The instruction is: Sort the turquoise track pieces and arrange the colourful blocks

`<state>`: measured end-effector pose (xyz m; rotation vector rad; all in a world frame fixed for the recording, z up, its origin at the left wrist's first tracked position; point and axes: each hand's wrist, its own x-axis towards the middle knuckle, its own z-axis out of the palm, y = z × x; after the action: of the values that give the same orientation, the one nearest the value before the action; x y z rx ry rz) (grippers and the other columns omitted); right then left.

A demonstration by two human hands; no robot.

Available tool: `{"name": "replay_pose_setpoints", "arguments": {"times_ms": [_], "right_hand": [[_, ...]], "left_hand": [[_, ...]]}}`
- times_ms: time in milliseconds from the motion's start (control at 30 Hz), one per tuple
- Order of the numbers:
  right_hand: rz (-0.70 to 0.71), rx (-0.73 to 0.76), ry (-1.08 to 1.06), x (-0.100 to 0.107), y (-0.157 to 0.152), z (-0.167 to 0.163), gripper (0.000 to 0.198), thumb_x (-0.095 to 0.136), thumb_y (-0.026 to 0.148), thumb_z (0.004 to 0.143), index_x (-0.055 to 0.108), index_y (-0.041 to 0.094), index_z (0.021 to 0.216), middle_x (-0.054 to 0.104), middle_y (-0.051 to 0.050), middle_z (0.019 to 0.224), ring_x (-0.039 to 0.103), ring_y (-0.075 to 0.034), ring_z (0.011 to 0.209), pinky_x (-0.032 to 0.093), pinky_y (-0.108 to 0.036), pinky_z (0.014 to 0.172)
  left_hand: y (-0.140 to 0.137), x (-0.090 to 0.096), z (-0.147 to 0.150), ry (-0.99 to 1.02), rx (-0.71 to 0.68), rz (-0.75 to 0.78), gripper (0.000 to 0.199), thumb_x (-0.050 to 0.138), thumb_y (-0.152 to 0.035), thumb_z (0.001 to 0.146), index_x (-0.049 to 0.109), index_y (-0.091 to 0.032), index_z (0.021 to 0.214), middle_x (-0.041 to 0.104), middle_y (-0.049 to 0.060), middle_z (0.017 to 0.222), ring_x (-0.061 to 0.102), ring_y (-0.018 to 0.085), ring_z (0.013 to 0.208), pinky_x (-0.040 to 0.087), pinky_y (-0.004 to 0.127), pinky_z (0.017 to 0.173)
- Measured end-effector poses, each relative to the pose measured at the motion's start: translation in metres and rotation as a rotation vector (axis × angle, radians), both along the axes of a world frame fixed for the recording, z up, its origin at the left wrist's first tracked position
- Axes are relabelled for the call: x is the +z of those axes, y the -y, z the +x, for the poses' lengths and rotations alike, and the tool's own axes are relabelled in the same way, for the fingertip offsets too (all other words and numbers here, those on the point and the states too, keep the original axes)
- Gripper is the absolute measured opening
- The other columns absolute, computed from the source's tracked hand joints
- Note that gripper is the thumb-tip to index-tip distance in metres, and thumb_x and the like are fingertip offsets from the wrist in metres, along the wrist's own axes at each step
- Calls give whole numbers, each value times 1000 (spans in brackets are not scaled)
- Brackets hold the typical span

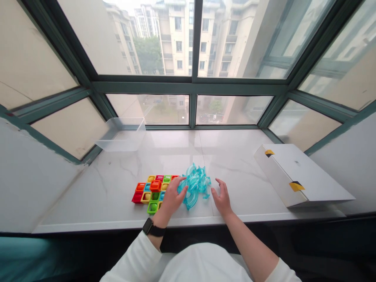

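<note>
A heap of translucent turquoise plastic track pieces point(196, 182) lies on the white marble-patterned sill, between my two hands. My left hand point(174, 197) is open at the heap's left side, thumb and fingers apart; whether it touches the pieces I cannot tell. Just right of the heap, my right hand point(221, 197) is also open, holding nothing. Left of the heap, colourful square plastic blocks point(154, 196) in red, orange, yellow, green and blue are grouped together. One orange block point(155, 185) sits on top of the others. My left hand hides part of this group.
A clear plastic bin point(122, 139) stands at the back left against the window frame. On the right lies a large white box point(302, 176) with yellow-and-black tabs. The sill's front edge point(249, 217) runs just in front of my body, and windows enclose the far side.
</note>
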<state>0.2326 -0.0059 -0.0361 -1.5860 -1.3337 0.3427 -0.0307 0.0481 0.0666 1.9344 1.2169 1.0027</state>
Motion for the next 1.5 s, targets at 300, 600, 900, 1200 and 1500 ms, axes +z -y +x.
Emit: {"name": "replay_pose_setpoints", "arguments": {"times_ms": [300,600,900,1200,1500], "right_hand": [[98,25,74,32,4,-6,33,57,38,100,63,24,129,68,-12,125,62,-31,122,51,-57,109],[63,177,119,56,-10,-31,24,56,32,99,67,26,120,72,-9,110,68,-28,105,58,-49,95],[49,106,127,9,-9,-3,30,52,37,102,63,25,128,67,-12,123,62,-30,119,58,-52,98],[8,57,72,-7,-8,3,32,52,39,103,61,24,130,64,-13,125,65,-28,113,60,-50,95],[-18,78,99,-4,-6,3,28,52,37,102,63,23,124,68,-11,118,65,-29,112,57,-49,98]], "left_hand": [[-39,-8,28,525,145,-413,39,56,-53,97,63,-20,116,76,12,109,75,20,97,61,36,85],[-20,1,22,242,53,-217,19,71,-38,89,73,-23,99,75,5,92,69,22,88,56,38,86],[9,-37,-1,-366,-18,229,44,66,-40,96,61,-27,138,63,13,140,56,33,134,43,55,116],[9,-40,6,-357,26,216,19,60,-30,97,69,-28,114,67,11,129,60,32,125,45,51,112],[10,-25,15,-434,47,198,13,67,-19,87,66,-26,97,69,8,113,60,32,112,45,49,102]]}}
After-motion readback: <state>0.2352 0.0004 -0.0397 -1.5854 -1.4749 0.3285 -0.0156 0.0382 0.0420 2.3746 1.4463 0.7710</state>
